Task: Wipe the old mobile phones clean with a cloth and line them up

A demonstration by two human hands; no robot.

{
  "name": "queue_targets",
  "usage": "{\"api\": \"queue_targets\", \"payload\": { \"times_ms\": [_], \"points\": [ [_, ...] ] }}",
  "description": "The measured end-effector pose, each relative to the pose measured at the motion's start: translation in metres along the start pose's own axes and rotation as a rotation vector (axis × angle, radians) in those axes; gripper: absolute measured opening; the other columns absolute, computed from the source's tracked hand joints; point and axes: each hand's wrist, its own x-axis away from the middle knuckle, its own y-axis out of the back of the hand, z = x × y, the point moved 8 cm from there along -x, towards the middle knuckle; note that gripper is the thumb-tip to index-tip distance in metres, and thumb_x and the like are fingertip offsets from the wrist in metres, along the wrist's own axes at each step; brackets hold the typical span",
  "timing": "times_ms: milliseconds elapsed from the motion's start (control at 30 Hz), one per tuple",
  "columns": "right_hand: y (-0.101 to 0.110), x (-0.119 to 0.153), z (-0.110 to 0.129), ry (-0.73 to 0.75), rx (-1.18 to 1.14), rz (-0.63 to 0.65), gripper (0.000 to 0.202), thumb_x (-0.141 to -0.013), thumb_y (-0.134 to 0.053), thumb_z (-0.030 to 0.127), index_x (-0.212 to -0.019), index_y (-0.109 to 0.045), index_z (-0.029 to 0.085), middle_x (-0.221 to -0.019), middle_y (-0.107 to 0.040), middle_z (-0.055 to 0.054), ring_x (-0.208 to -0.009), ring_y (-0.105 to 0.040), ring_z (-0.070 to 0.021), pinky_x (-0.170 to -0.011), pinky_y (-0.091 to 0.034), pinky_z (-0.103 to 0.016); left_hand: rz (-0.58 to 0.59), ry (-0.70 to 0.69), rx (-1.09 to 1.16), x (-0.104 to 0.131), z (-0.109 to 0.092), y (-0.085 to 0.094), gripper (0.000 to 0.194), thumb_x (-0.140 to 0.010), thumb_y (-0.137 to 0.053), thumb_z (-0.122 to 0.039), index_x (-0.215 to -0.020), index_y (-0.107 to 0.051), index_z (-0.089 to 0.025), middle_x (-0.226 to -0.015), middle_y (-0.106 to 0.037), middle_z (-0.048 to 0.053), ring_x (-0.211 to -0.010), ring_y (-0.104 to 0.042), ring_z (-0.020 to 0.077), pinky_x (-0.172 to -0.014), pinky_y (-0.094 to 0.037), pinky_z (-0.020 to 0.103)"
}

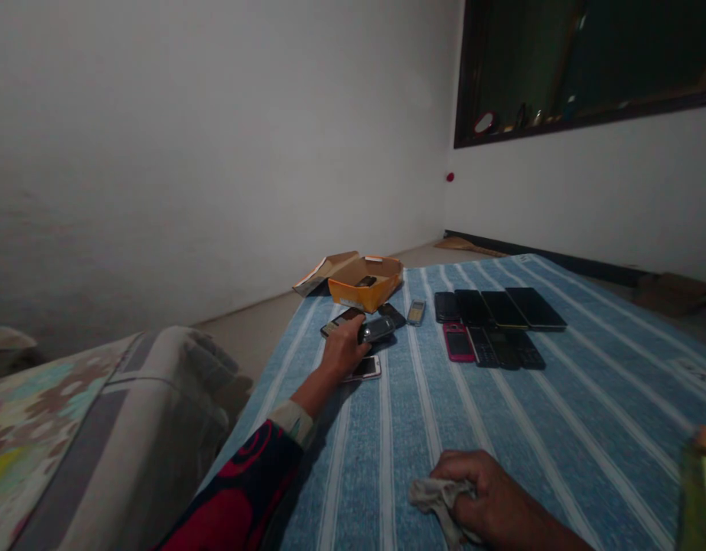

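My left hand [341, 348] reaches across the striped blue cloth [410, 428] and grips a dark grey mobile phone [378, 330] at its near end. Under and around that hand lie a phone with a lit-looking face [336, 321], a white-edged phone [369, 368] and a dark phone [392, 314]. A small silver keypad phone [416, 311] rests a little to the right. Closer to me, my right hand [484, 490] is closed around a crumpled whitish cloth [438, 497], whose loose end hangs out below the fingers.
Behind the phones stands an open orange cardboard box [364, 296] with a dark item inside. Two rows of phones, among them a pink one [459, 342] and a large black one [533, 308], lie to the right. A draped fabric [157, 398] is at left; walls rise behind.
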Motion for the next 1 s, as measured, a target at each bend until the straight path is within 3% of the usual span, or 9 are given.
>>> {"api": "queue_targets", "payload": {
  "times_ms": [100, 267, 367, 467, 567, 700, 800, 1000],
  "points": [
    [0.001, 0.002, 0.004, 0.001, -0.020, -0.002, 0.026, -0.065, -0.050, 0.013, -0.075, -0.074, 0.016, -0.072, -0.060, 0.000, -0.066, -0.058, -0.0128, -0.059, -0.043, -0.022, -0.050, -0.015, 0.078, 0.035, -0.021, -0.002, 0.062, -0.069, -0.067, -0.011, -0.128, -0.050, -0.015, -0.116, -0.066, 0.015, -0.104, -0.064, 0.0298, -0.089, -0.052, 0.047],
    [0.012, 0.007, 0.011, 0.005, -0.061, -0.024, 0.028, -0.066, -0.050, 0.014, -0.080, -0.074, 0.016, -0.074, -0.062, -0.001, -0.065, -0.058, -0.0125, -0.058, -0.044, -0.022, -0.021, -0.021, 0.244, 0.098, -0.067, -0.016, 0.062, -0.070, -0.065, -0.017, -0.130, -0.049, -0.016, -0.103, -0.068, 0.009, -0.093, -0.065, 0.0236, -0.085, -0.054, 0.040],
    [0.033, 0.009, 0.011, -0.022, -0.113, -0.151, 0.025, -0.066, -0.051, 0.017, -0.078, -0.073, 0.015, -0.066, -0.061, 0.000, -0.055, -0.053, -0.0105, -0.051, -0.041, -0.021, 0.016, -0.015, 0.290, 0.122, -0.090, -0.021, 0.062, -0.071, -0.066, -0.018, -0.130, -0.048, -0.015, -0.101, -0.067, 0.009, -0.091, -0.064, 0.0233, -0.082, -0.055, 0.039],
    [0.065, 0.013, 0.003, -0.076, -0.153, -0.397, 0.027, -0.067, -0.054, 0.021, -0.084, -0.073, 0.014, -0.056, -0.060, 0.001, -0.046, -0.048, -0.0096, -0.044, -0.036, -0.021, 0.029, -0.041, 0.314, 0.133, -0.105, -0.022, 0.062, -0.073, -0.066, -0.019, -0.132, -0.045, -0.017, -0.102, -0.066, 0.008, -0.091, -0.064, 0.0239, -0.082, -0.055, 0.040],
    [0.092, 0.020, -0.004, -0.097, -0.152, -0.620, 0.032, -0.068, -0.057, 0.026, -0.092, -0.073, 0.012, -0.056, -0.063, 0.000, -0.045, -0.049, -0.0109, -0.042, -0.035, -0.022, 0.035, -0.076, 0.316, 0.137, -0.111, -0.023, 0.065, -0.073, -0.066, -0.018, -0.134, -0.043, -0.018, -0.103, -0.065, 0.009, -0.094, -0.062, 0.0256, -0.082, -0.054, 0.042],
    [0.108, 0.026, -0.001, -0.016, 0.028, -0.765, 0.029, -0.071, -0.056, 0.027, -0.091, -0.074, 0.015, -0.069, -0.068, -0.003, -0.057, -0.059, -0.0155, -0.052, -0.046, -0.028, 0.085, -0.064, 0.316, 0.139, -0.112, -0.022, 0.070, -0.071, -0.070, -0.022, -0.135, -0.041, -0.019, -0.101, -0.064, 0.009, -0.092, -0.060, 0.0265, -0.081, -0.053, 0.044],
    [0.108, 0.028, 0.009, 0.120, 0.203, -0.813, 0.026, -0.074, -0.053, 0.024, -0.089, -0.074, 0.017, -0.079, -0.069, -0.004, -0.072, -0.064, -0.0189, -0.069, -0.051, -0.033, 0.149, -0.025, 0.345, 0.144, -0.110, -0.020, 0.075, -0.069, -0.073, -0.022, -0.136, -0.040, -0.020, -0.102, -0.063, 0.008, -0.092, -0.059, 0.0263, -0.081, -0.053, 0.044],
    [0.095, 0.028, 0.014, 0.304, 0.383, -0.808, 0.033, -0.077, -0.051, 0.015, -0.101, -0.073, 0.020, -0.105, -0.067, -0.008, -0.099, -0.063, -0.0211, -0.092, -0.048, -0.038, 0.217, 0.018, 0.418, 0.154, -0.104, -0.014, 0.074, -0.068, -0.075, -0.021, -0.134, -0.042, -0.022, -0.107, -0.064, 0.008, -0.097, -0.059, 0.0271, -0.084, -0.052, 0.045]
  ]
}}
